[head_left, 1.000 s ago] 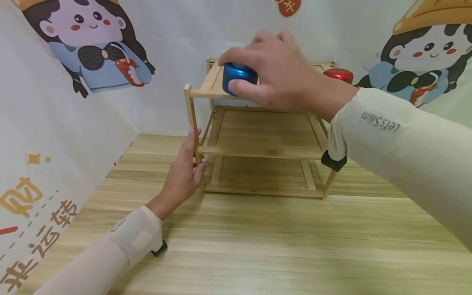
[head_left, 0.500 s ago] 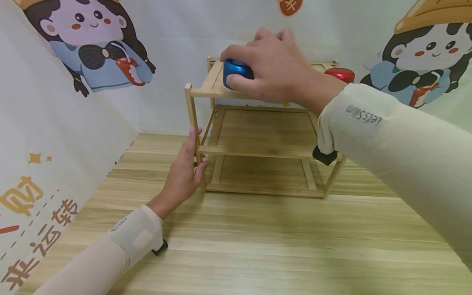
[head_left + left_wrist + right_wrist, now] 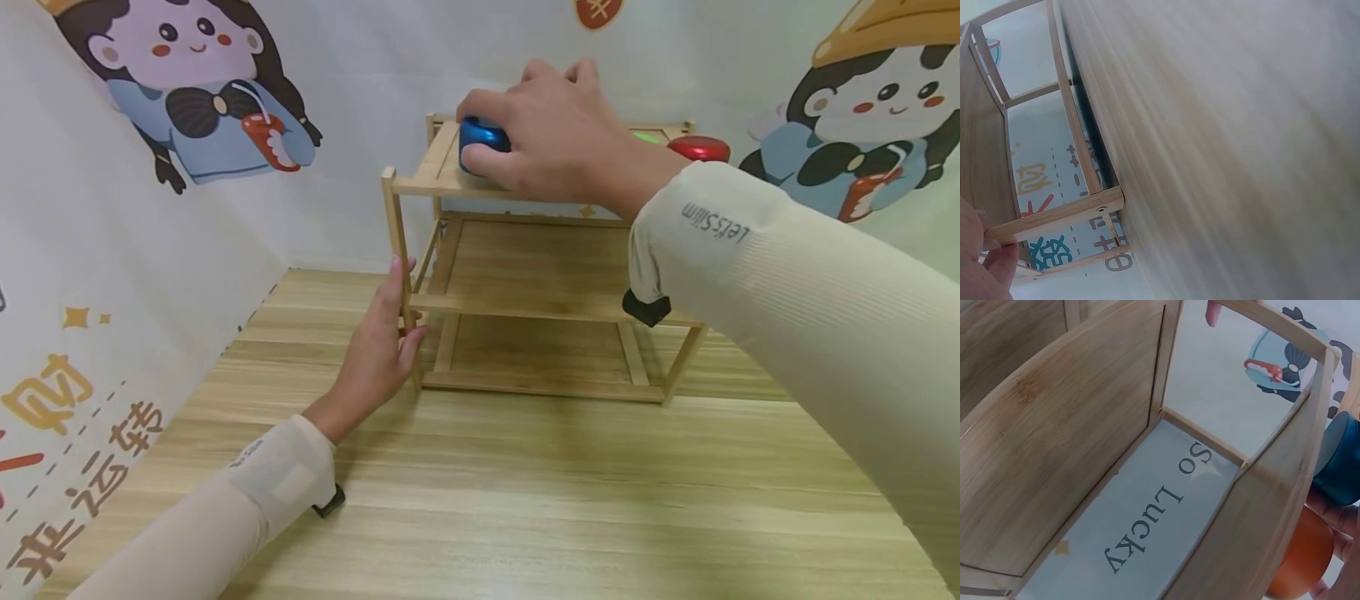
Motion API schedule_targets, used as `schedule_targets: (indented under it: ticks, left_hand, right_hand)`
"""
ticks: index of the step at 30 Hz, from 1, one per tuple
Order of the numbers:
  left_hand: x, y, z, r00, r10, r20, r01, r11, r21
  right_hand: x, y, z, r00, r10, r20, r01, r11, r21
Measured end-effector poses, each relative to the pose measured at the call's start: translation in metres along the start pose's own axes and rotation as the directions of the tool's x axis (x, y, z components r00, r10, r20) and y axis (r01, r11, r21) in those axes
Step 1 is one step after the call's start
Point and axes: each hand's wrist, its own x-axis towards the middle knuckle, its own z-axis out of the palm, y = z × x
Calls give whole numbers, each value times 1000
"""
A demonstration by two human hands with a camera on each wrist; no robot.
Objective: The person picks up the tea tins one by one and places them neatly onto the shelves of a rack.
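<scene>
My right hand [image 3: 566, 137] is over the top board of a small wooden rack [image 3: 525, 304], holding a shiny blue canister [image 3: 483, 146] near its left end. The thumb lies across the canister's front; the palm and fingers hide its right part. Whether its base touches the board cannot be told. In the right wrist view the blue canister [image 3: 1342, 459] shows at the edge, with an orange canister [image 3: 1304, 559] close beside the fingers. Lower left, my left hand [image 3: 375, 346] grips the rack's front left post [image 3: 396, 225] between thumb and fingers.
A red canister [image 3: 699, 148] stands at the top board's right end, beside a partly hidden green thing [image 3: 647, 137]. Two lower boards lie beneath. The rack stands on a wood-grain tabletop [image 3: 525, 492], before a printed white cloth backdrop [image 3: 360, 100].
My right hand and the blue canister have moved slightly back over the top board, and the right forearm has swung left. The left hand keeps its place on the post.
</scene>
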Motion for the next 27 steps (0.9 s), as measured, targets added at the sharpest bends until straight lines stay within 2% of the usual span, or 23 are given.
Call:
schedule_targets:
  ticks: [13,27]
  left_hand:
    - [1,0,1,1000,-10,8,10,1000,8]
    - [0,-1,0,1000,-4,2,4,1000,14]
  right_hand:
    - [4,2,6,998,34,58,-31,998,-55]
    - [5,1,8,997,54,56,-50,997,-59]
